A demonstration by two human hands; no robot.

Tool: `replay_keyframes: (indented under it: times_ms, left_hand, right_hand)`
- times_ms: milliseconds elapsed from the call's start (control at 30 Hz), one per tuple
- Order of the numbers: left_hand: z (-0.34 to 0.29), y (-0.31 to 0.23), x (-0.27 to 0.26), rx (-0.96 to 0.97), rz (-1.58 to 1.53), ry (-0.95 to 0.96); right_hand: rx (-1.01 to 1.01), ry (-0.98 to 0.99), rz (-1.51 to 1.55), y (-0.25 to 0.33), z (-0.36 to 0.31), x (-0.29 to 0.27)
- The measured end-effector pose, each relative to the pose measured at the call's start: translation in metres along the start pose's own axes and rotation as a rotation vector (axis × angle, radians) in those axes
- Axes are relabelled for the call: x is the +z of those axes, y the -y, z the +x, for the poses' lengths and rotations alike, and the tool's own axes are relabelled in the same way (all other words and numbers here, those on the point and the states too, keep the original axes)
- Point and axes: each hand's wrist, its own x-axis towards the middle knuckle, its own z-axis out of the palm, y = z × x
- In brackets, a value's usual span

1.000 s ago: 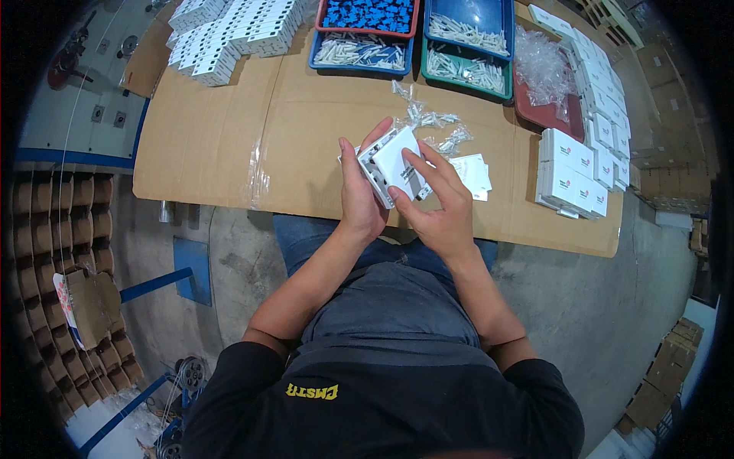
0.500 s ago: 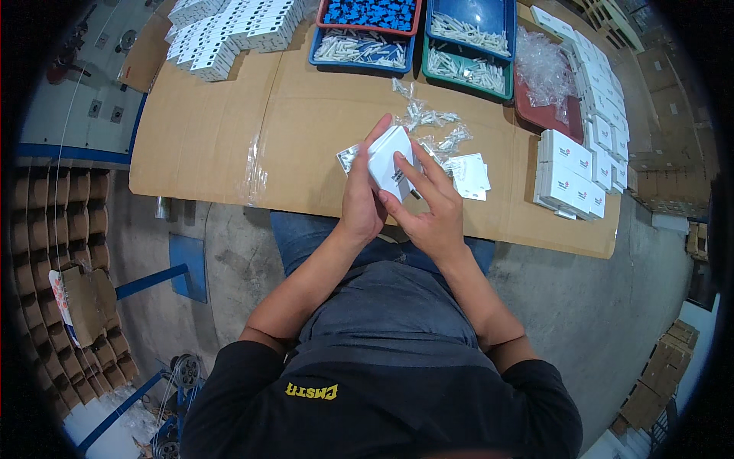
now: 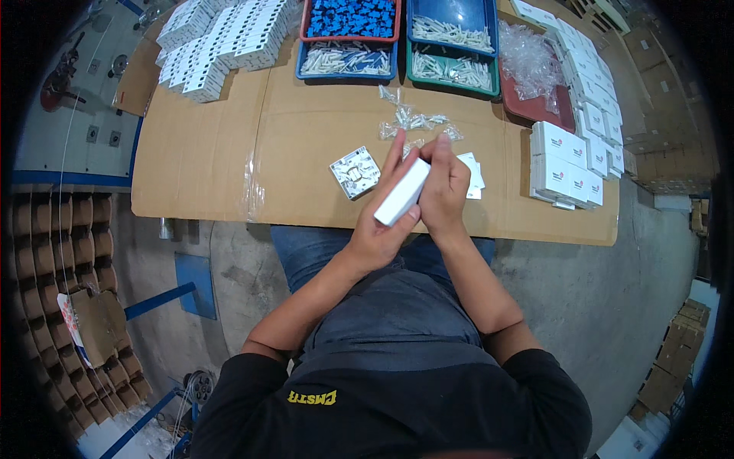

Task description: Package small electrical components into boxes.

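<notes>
A small white box is held up over the table's near edge, turned so that a plain narrow side shows. My left hand grips it from the left and below, thumb on its near end. My right hand closes against its right side, its fingers partly hidden. To the left of the hands lies a square white piece with a dark printed pattern. White cards lie just right of my right hand. Small clear bags with white parts are scattered beyond the hands.
Trays of blue parts and white plugs stand at the back, beside more plug trays. A red tray holds clear plastic bags. Stacked white boxes stand at the right and far left of the cardboard-covered table.
The white box has been turned from its printed face to a narrow side and lowered slightly. My right hand has shifted around its right side. The square patterned piece is now uncovered.
</notes>
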Motion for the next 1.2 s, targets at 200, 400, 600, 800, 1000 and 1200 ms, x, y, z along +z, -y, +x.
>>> replay_keyframes:
  times_ms: [200, 400, 600, 800, 1000, 1200]
  left_hand:
    - [-0.006, 0.000, 0.007, -0.131, 0.247, -0.103]
    - [0.000, 0.020, -0.008, -0.501, -0.174, -0.521]
    - [-0.001, 0.026, 0.002, -0.680, -0.282, -0.308]
    - [-0.002, 0.037, 0.000, -0.628, -0.038, -0.094]
    - [-0.010, 0.051, -0.028, -0.536, 0.125, -0.145]
    - [-0.019, 0.054, -0.060, -0.291, 0.892, -0.192]
  right_hand:
    - [-0.108, -0.006, -0.147, 0.000, 0.005, -0.012]
    - [-0.473, 0.262, -0.550, 0.001, 0.010, -0.049]
    - [-0.253, 0.435, -0.512, -0.024, -0.019, -0.094]
    - [-0.323, -0.268, -0.704, -0.040, 0.014, -0.225]
    - [-0.301, -0.673, -1.157, -0.079, 0.034, -0.398]
    - [-0.251, -0.613, -1.292, -0.098, 0.043, -0.422]
